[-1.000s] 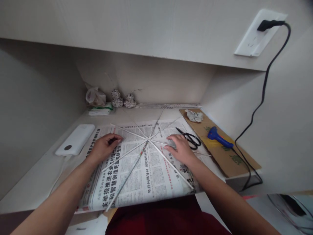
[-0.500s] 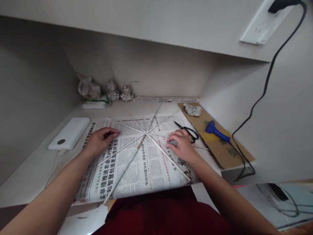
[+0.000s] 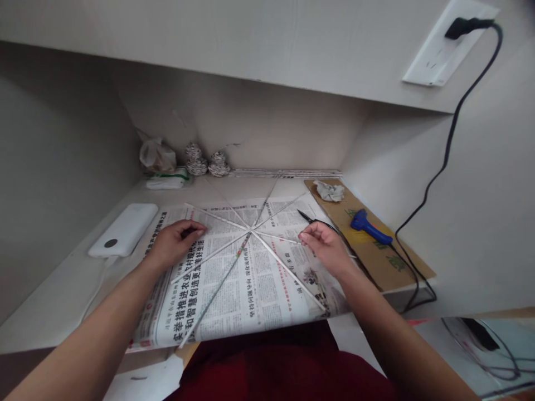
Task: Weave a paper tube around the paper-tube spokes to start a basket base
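Observation:
Thin rolled-paper sticks (image 3: 288,267) cross at one centre like spokes, lying over a newspaper sheet (image 3: 234,312). My right hand (image 3: 328,248) pinches the paper stick (image 3: 276,237) that runs rightward from the centre, gripping it between thumb and forefinger. On the left side, my left hand (image 3: 175,244) rests over the newspaper between two spokes, its fingers curled in and the thumb near the forefinger. Nothing shows in it. Black-handled scissors (image 3: 308,217) lie just beyond my right hand, which hides most of their handles.
A blue glue gun (image 3: 370,227) and crumpled paper (image 3: 330,191) sit on cardboard (image 3: 401,273) at the right; a black cord (image 3: 445,161) rises to the socket. A white power bank (image 3: 125,231) lies left. Behind stand woven paper gourds (image 3: 196,161), a plastic bag (image 3: 156,156) and more sticks (image 3: 288,173).
My right hand has moved slightly right along the stick, and its fingers have closed to pinch it. The left hand stays nearly in place. The whole view has shifted a little.

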`<state>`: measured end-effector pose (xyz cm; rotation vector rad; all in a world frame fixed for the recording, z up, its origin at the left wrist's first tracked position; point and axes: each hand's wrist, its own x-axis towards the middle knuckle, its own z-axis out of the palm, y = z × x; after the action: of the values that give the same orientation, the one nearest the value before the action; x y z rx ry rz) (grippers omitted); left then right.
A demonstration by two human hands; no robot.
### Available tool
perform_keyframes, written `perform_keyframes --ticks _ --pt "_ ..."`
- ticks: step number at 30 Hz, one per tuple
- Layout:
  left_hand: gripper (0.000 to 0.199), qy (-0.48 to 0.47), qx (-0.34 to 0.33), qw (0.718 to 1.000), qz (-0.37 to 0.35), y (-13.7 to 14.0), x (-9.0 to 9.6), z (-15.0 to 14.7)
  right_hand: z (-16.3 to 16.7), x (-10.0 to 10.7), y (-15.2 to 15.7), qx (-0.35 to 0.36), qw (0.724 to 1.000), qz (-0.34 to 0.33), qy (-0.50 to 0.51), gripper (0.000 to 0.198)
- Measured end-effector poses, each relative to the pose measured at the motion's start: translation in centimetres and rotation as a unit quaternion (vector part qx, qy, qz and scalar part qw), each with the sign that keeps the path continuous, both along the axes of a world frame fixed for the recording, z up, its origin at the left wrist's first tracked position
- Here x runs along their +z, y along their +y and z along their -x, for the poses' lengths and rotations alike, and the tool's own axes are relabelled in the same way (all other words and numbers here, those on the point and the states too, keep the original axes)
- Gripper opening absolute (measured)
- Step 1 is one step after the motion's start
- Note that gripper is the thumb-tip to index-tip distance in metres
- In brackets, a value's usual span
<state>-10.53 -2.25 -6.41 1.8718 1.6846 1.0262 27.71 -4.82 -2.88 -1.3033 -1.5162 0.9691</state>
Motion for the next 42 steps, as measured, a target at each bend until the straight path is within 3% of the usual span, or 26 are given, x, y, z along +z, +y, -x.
perform_keyframes --ticks 3,9,16,18,20,23,28,34,37,42 --pt "0.036 0.003 -0.002 1.000 -0.008 0.0 0.0 0.0 -0.1 -0.1 0.0 -0.001 0.998 0.039 0.055 0.019" --pt "0.035 0.002 -0.008 1.000 -0.010 -0.1 0.2 -0.1 -0.4 -0.1 -0.3 0.018 0.998 0.045 0.042 0.022" --pt "0.035 0.008 -0.004 1.000 0.002 -0.1 0.2 -0.1 -4.9 3.5 -2.7 0.068 0.988 0.079 -0.113 0.023" --pt "0.035 0.009 -0.005 1.000 0.003 -0.1 0.2 -0.1 -7.1 5.0 -4.0 0.109 0.970 0.107 -0.188 0.023" --pt "0.034 0.007 -0.008 1.000 0.003 -0.2 0.2 -0.1 -9.0 6.3 -5.2 0.168 0.931 0.179 -0.270 0.023" --pt "0.033 0.009 -0.007 1.000 0.005 -0.2 0.3 -0.2 -10.5 7.4 -6.1 0.172 0.891 0.222 -0.358 0.026" --pt "0.034 0.019 0.001 1.000 0.010 -0.2 0.5 -0.3 -9.3 6.9 -4.9 0.105 0.904 0.130 -0.393 0.036" --pt "0.032 0.027 0.008 1.000 0.005 -0.2 0.4 -0.1 -6.7 4.9 -1.4 0.051 0.906 0.019 -0.421 0.029" --pt "0.032 0.020 0.000 1.000 0.003 -0.1 0.2 0.0 -6.2 4.1 1.1 -0.003 0.875 -0.010 -0.483 0.030" --pt "0.032 0.015 -0.008 1.000 0.000 0.0 0.0 0.0 -5.7 3.2 5.5 -0.076 0.803 -0.007 -0.591 0.037"
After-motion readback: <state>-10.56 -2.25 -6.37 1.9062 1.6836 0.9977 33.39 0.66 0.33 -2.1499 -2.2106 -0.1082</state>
